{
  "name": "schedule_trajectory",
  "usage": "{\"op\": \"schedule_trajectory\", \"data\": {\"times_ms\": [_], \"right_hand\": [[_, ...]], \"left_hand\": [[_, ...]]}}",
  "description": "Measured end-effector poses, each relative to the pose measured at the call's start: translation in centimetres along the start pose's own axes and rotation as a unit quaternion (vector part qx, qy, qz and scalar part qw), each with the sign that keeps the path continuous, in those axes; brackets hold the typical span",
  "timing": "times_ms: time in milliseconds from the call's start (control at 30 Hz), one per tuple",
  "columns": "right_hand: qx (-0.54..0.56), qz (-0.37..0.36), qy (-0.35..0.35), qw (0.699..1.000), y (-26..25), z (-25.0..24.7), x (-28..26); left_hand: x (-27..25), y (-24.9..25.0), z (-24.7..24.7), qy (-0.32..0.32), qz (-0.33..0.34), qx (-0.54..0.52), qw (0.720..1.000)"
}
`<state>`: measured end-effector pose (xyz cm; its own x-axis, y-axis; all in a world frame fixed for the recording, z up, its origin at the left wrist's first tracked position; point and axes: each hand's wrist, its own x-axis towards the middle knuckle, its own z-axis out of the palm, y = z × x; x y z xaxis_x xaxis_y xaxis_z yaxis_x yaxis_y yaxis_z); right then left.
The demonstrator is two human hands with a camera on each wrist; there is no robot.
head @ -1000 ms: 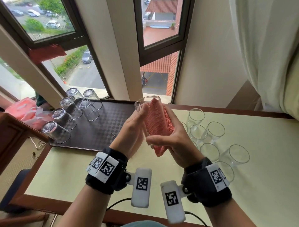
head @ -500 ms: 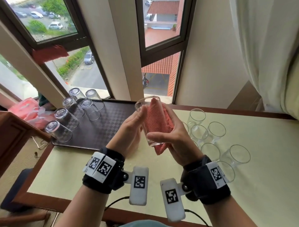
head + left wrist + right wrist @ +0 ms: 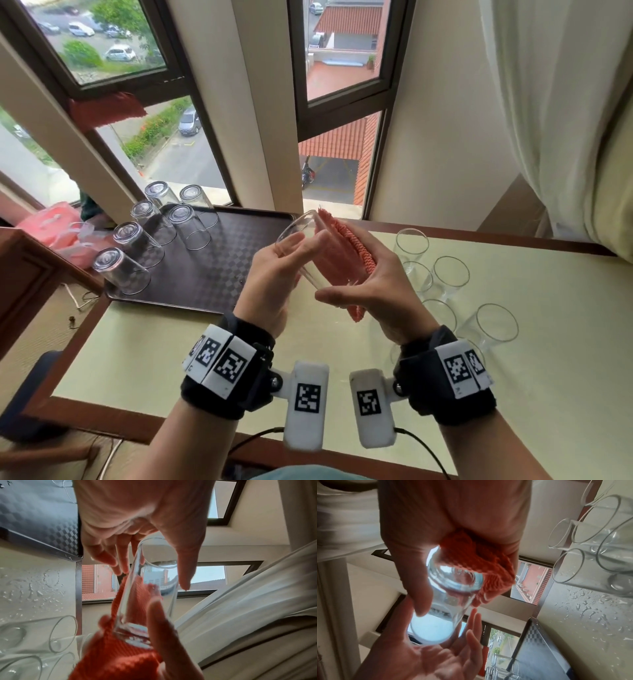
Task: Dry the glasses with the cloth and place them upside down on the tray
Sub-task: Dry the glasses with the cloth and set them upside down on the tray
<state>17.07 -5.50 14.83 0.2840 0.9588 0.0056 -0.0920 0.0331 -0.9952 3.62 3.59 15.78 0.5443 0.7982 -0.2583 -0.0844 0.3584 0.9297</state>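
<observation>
A clear glass [image 3: 308, 228] hangs tilted above the table, rim up and to the left. My right hand [image 3: 363, 291] grips its base end, thumb on the glass [image 3: 453, 582] and fingers pressing an orange-pink cloth [image 3: 342, 251] against its far side. Straight fingers of my left hand [image 3: 291, 250] lie by the rim, the open palm [image 3: 440, 655] facing the mouth. A dark checkered tray [image 3: 222, 284] lies at the left with several glasses [image 3: 120, 270] upside down on it. To the right of my hands, several upright glasses [image 3: 448, 270] stand on the table.
The pale green table [image 3: 171, 342] has a wooden rim and water drops [image 3: 590, 608] near the upright glasses. Windows run behind it and a white curtain [image 3: 565, 120] hangs at the right. A pink plastic bag [image 3: 58, 222] lies left of the tray.
The glass has tipped from nearly upright to a slant, its rim swinging left. My left hand has shifted up toward the rim. The right hand keeps the cloth on the glass.
</observation>
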Motion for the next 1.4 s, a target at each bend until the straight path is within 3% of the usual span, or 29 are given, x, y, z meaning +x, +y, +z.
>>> {"op": "schedule_trajectory", "data": {"times_ms": [133, 267, 433, 600, 667, 800, 967, 1100, 1267, 1400], "right_hand": [[0.031, 0.005, 0.018, 0.999, 0.2, -1.8, -0.6], [0.06, 0.015, 0.027, 0.998, -0.1, -3.6, -0.8], [0.068, 0.025, 0.029, 0.997, -0.2, -4.8, -1.3], [0.026, 0.012, 0.058, 0.998, 1.1, -3.8, -2.6], [0.034, 0.001, 0.067, 0.997, 1.2, -3.5, -3.2], [0.035, 0.001, 0.072, 0.997, 0.7, -3.8, -2.8], [0.02, -0.005, 0.064, 0.998, 0.4, -3.6, -3.0], [0.029, -0.003, 0.074, 0.997, 0.5, -3.7, -2.2], [0.028, -0.034, 0.056, 0.997, 0.7, -2.8, -2.3], [0.022, -0.032, 0.048, 0.998, 0.2, -2.8, -1.4]], "left_hand": [[-0.6, 0.0, -0.2, 0.011, -0.026, -0.012, 1.0], [-1.1, -0.6, -0.1, -0.02, -0.031, 0.013, 0.999], [-1.6, -1.1, 1.1, -0.053, 0.043, 0.037, 0.997], [-1.6, -1.2, 1.9, 0.021, 0.125, 0.095, 0.987], [-1.5, -0.8, 1.4, 0.024, 0.122, 0.107, 0.986], [-1.7, -0.3, 1.4, -0.044, 0.116, 0.163, 0.979], [-1.5, -0.8, 1.9, 0.036, 0.131, 0.137, 0.981], [-1.9, -0.3, 2.1, -0.013, 0.13, 0.174, 0.976], [-1.4, -0.1, 1.5, 0.05, 0.123, 0.118, 0.984], [-1.7, 0.2, 1.2, -0.006, 0.115, 0.151, 0.982]]}}
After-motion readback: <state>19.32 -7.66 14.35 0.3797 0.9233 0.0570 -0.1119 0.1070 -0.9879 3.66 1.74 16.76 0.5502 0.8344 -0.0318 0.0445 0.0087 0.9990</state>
